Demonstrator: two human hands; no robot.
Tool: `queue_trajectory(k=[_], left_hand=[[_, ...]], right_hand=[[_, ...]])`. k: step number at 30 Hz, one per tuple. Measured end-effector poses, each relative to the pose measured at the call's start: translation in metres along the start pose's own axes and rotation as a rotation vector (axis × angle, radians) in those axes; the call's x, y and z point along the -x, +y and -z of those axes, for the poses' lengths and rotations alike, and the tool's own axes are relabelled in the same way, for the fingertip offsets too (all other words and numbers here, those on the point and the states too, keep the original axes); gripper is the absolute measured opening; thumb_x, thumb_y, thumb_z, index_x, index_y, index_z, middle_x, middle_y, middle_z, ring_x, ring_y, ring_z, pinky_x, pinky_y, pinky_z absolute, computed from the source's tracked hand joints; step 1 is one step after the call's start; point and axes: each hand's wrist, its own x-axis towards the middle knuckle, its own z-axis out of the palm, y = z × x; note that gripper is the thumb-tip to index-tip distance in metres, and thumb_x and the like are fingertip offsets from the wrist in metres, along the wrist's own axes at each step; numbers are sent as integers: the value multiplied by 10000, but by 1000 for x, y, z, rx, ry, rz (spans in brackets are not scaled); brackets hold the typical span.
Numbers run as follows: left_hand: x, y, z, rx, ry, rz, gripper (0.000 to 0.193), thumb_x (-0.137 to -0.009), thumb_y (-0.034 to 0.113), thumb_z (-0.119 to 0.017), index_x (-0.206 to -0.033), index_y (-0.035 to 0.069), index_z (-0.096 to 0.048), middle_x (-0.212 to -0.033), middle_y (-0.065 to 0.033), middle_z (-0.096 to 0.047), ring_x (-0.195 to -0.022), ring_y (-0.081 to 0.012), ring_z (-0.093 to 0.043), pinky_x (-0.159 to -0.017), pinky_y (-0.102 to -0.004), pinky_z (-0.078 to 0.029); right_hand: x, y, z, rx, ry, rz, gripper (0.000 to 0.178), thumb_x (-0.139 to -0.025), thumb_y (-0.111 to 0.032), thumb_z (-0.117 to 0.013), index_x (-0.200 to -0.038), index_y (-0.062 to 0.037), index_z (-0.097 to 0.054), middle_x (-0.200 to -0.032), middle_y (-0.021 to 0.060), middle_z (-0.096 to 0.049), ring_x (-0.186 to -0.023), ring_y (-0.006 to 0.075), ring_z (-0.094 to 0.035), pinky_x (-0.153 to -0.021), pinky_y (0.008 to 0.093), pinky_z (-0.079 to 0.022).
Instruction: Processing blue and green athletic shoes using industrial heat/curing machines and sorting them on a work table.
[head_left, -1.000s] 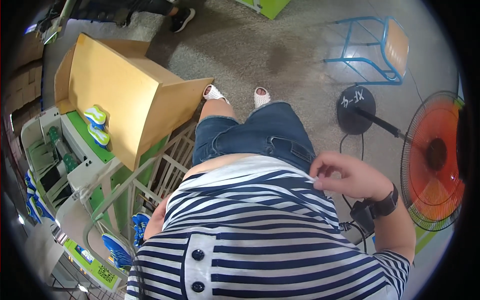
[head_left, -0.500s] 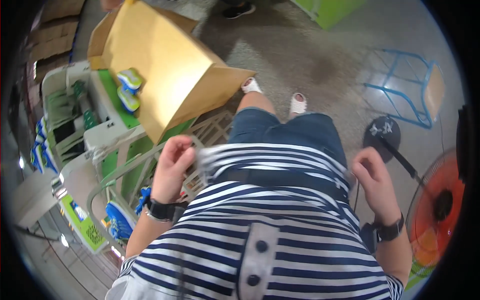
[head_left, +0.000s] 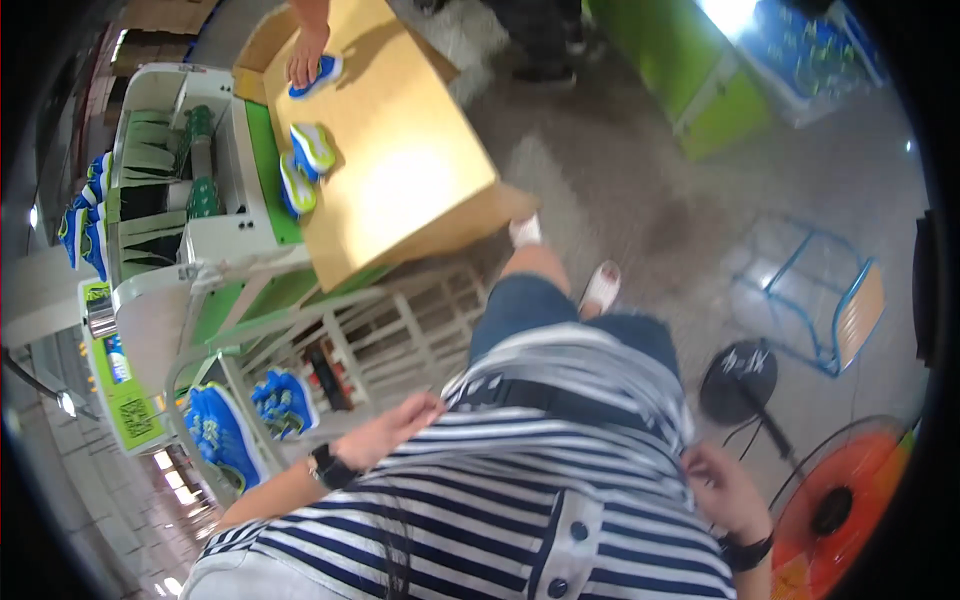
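Grey concrete floor (head_left: 610, 190), workshop setting, mostly bare ahead of the person's feet; a blue-framed stool (head_left: 820, 310) and an orange fan (head_left: 850, 500) sit to the outer side of the right hand (head_left: 725, 490), the fan close, the stool further ahead. Left hand (head_left: 395, 432) pinches the hem of the striped shirt (head_left: 520, 500) at the left waist, fingers curled on the fabric; right hand grips the same shirt at the right hip, closed on the cloth. Both wrists wear dark watches. Just beyond the left hand stands a white metal rack (head_left: 400, 330), edge near the knee, little room on that side. Further ahead of the left hand is a big cardboard box (head_left: 400, 170) with its flap open; contents not visible, blue-green shoe soles (head_left: 305, 165) lie beside it on the green-and-white machine (head_left: 220, 220). Another person's hand (head_left: 305, 55) presses a blue sole at the box's far edge. Versus half a second ago: both hands have dropped lower and spread to the sides of the shirt, view tipped forward, the other person's hand is new.
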Motion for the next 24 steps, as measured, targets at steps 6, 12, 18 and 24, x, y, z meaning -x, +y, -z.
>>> queue_trajectory(k=[6, 12, 18, 24], left_hand=[[-25, -74, 19, 205, -7, -267, 337, -1026, 309, -576, -1256, 72, -513, -1104, -2, -553, -1067, -92, -512, -978, -270, -424], [-170, 79, 23, 42, -267, -612, 358, -1022, 314, -573, -1273, 68, -508, -1135, -16, -550, -1094, -110, -507, -994, -287, -414], [-158, 98, 37, -38, -353, -637, 379, -1019, 319, -570, -1290, 64, -503, -1166, -30, -547, -1121, -129, -502, -1010, -304, -404], [-117, 98, 45, -70, -292, -568, 400, -1016, 324, -567, -1308, 60, -498, -1197, -44, -544, -1148, -148, -496, -1026, -321, -394]], right_hand=[[6, 21, 1, 62, -145, -123, 353, -956, -337, -636, -1165, -53, -615, -994, -6, -605, -1001, 115, -569, -902, 287, -477], [-5, -31, 6, 333, -92, -151, 648, -930, -588, -570, -1321, -74, -624, -1226, 132, -684, -1104, 215, -624, -947, 369, -473], [-32, 41, 4, 283, -147, -310, 608, -937, -526, -601, -1281, -27, -641, -1177, 84, -694, -1049, 182, -620, -922, 330, -489], [-57, 83, 16, -27, -234, -284, 528, -918, -302, -698, -1339, -2, -589, -1232, 83, -668, -1097, 187, -598, -940, 324, -488]])
